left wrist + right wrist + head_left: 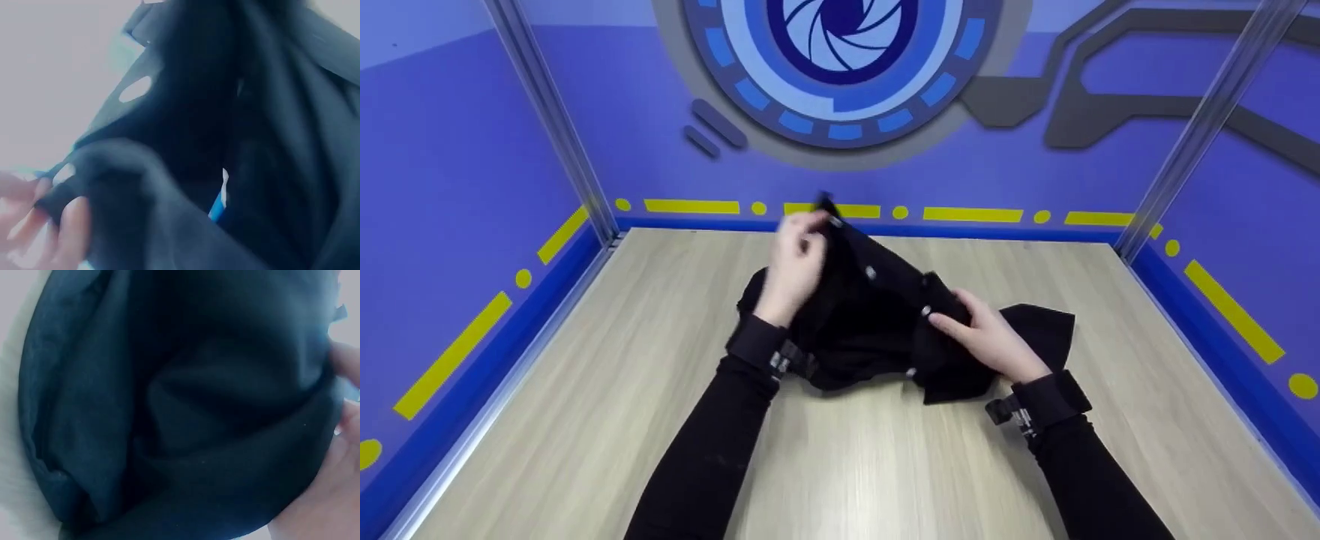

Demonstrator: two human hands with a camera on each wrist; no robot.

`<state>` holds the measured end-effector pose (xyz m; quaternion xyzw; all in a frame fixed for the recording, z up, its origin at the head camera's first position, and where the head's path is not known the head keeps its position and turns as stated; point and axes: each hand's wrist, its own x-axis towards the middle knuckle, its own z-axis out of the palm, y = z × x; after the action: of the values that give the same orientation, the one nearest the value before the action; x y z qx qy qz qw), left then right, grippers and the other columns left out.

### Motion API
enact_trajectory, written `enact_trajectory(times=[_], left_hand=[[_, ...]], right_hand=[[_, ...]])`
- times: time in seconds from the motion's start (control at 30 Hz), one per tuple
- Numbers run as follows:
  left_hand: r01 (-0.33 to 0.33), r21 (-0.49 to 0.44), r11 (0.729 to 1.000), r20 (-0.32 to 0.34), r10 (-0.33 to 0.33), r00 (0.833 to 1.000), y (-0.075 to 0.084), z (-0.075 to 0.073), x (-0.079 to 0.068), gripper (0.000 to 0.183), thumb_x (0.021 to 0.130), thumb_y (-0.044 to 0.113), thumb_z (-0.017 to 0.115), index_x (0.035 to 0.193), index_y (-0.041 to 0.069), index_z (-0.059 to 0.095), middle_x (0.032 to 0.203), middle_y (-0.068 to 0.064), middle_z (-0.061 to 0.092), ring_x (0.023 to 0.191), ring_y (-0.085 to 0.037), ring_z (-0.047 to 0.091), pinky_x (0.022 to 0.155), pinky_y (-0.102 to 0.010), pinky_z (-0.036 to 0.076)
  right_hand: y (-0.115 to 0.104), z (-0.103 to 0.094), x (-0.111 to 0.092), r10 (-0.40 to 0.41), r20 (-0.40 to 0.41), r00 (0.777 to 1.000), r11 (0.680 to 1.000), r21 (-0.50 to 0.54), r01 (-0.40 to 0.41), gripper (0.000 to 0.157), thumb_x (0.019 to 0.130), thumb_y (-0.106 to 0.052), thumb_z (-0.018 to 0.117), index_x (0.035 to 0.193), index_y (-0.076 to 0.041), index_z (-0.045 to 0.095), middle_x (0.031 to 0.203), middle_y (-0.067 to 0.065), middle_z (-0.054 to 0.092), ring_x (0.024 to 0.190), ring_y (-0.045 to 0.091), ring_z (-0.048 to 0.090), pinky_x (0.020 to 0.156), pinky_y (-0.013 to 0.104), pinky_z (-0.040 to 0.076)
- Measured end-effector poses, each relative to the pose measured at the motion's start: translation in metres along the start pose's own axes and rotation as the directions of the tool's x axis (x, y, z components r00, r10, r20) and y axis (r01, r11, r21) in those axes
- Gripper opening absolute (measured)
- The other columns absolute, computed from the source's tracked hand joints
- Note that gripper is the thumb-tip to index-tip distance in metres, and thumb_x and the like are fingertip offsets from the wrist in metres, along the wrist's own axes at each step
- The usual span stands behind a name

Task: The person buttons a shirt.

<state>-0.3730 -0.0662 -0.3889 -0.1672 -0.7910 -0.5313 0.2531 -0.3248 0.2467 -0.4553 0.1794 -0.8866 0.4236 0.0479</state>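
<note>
A black cloth garment (855, 330) with a row of small whitish buttons (871, 272) lies bunched over the table, its buttoned edge lifted and stretched slantwise between both hands. At the raised upper-left end, my left hand (795, 262) pinches the edge close to a button. Further down that edge, my right hand (994, 337) grips the cloth, thumb on top beside another button. The left wrist view shows fingertips (76, 225) on the fabric and a pale button (136, 89) along the edge. Dark folds (225, 416) fill the right wrist view, with the right hand at its right side.
Beneath the garment is a light wood-grain table (840, 472). Blue panels (457, 187) with yellow dashes enclose it at the back and both sides, joined by metal corner posts (551, 112). A loose black flap (1046, 326) of the garment spreads right of the right hand.
</note>
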Motion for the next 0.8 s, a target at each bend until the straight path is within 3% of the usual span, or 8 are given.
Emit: enact_trajectory(times=[0.1, 0.2, 0.33, 0.47, 0.5, 0.57, 0.7, 0.8], left_hand=[[0.042, -0.092, 0.995, -0.214, -0.061, 0.975, -0.005, -0.023, 0.008, 0.039, 0.092, 0.001, 0.052, 0.131, 0.001, 0.058, 0.131, -0.015, 0.049, 0.122, -0.023, 0.047, 0.099, -0.030, 0.041], [0.155, -0.130, 0.979, -0.317, -0.189, 0.929, -0.019, -0.044, 0.010, 0.046, 0.093, 0.005, 0.053, 0.138, 0.002, 0.051, 0.139, -0.014, 0.041, 0.128, -0.022, 0.042, 0.104, -0.028, 0.037], [0.343, -0.101, 0.934, -0.324, -0.357, 0.876, -0.046, -0.071, 0.004, 0.052, 0.094, 0.011, 0.050, 0.145, 0.001, 0.041, 0.150, -0.011, 0.031, 0.140, -0.021, 0.031, 0.115, -0.026, 0.026], [0.523, 0.128, 0.843, -0.259, -0.480, 0.838, -0.066, -0.082, -0.013, 0.061, 0.095, 0.020, 0.047, 0.149, 0.000, 0.030, 0.160, -0.009, 0.015, 0.144, -0.033, 0.025, 0.118, -0.038, 0.024], [0.534, 0.197, 0.822, -0.245, -0.486, 0.839, -0.068, -0.080, -0.018, 0.063, 0.094, 0.022, 0.048, 0.150, 0.001, 0.029, 0.161, -0.010, 0.012, 0.144, -0.037, 0.023, 0.117, -0.042, 0.024], [0.499, 0.324, 0.804, -0.230, -0.445, 0.866, -0.068, -0.070, -0.027, 0.064, 0.091, 0.024, 0.052, 0.147, 0.000, 0.034, 0.160, -0.015, 0.013, 0.141, -0.044, 0.024, 0.115, -0.049, 0.026], [0.310, 0.430, 0.848, -0.141, -0.276, 0.951, -0.055, -0.037, -0.042, 0.053, 0.086, 0.019, 0.059, 0.136, 0.002, 0.050, 0.152, -0.022, 0.031, 0.136, -0.043, 0.032, 0.110, -0.052, 0.032], [0.134, 0.441, 0.888, 0.020, -0.159, 0.987, -0.038, -0.007, -0.054, 0.045, 0.085, 0.016, 0.063, 0.129, 0.009, 0.057, 0.150, -0.018, 0.038, 0.134, -0.040, 0.038, 0.108, -0.053, 0.036]], right_hand=[[0.001, -0.001, -0.001, -0.030, 0.003, 1.000, 1.000, -0.010, 0.030, 0.059, 0.082, -0.052, 0.071, 0.133, -0.028, 0.051, 0.117, -0.002, 0.059, 0.108, 0.018, 0.055, 0.094, 0.039, 0.042], [0.004, -0.002, -0.002, -0.061, -0.008, 0.998, 0.993, -0.099, 0.060, 0.064, 0.079, -0.048, 0.076, 0.135, -0.028, 0.052, 0.129, -0.002, 0.055, 0.124, 0.021, 0.047, 0.104, 0.044, 0.035], [0.013, -0.004, -0.003, -0.005, -0.005, 1.000, 0.963, -0.271, 0.004, 0.070, 0.077, -0.045, 0.079, 0.137, -0.024, 0.050, 0.141, 0.003, 0.049, 0.134, 0.030, 0.039, 0.109, 0.053, 0.029], [0.028, -0.007, -0.006, 0.114, 0.035, 0.993, 0.912, -0.401, -0.090, 0.066, 0.076, -0.043, 0.079, 0.132, -0.016, 0.056, 0.134, 0.010, 0.055, 0.127, 0.037, 0.045, 0.103, 0.057, 0.034], [0.032, -0.008, -0.007, 0.130, 0.041, 0.991, 0.904, -0.416, -0.102, 0.059, 0.076, -0.041, 0.079, 0.126, -0.014, 0.060, 0.129, 0.011, 0.059, 0.122, 0.036, 0.049, 0.100, 0.056, 0.037], [0.037, -0.008, -0.008, 0.142, 0.037, 0.989, 0.901, -0.419, -0.113, 0.039, 0.078, -0.035, 0.078, 0.108, -0.013, 0.067, 0.110, 0.007, 0.066, 0.105, 0.032, 0.058, 0.089, 0.050, 0.044], [0.041, -0.007, -0.007, 0.109, 0.036, 0.993, 0.918, -0.386, -0.087, 0.014, 0.084, -0.024, 0.074, 0.086, -0.016, 0.063, 0.082, -0.001, 0.062, 0.076, 0.020, 0.058, 0.069, 0.036, 0.045], [0.039, -0.005, -0.004, 0.066, 0.010, 0.998, 0.944, -0.323, -0.059, 0.012, 0.090, -0.023, 0.069, 0.088, -0.016, 0.059, 0.081, -0.002, 0.060, 0.074, 0.017, 0.054, 0.069, 0.033, 0.042]])
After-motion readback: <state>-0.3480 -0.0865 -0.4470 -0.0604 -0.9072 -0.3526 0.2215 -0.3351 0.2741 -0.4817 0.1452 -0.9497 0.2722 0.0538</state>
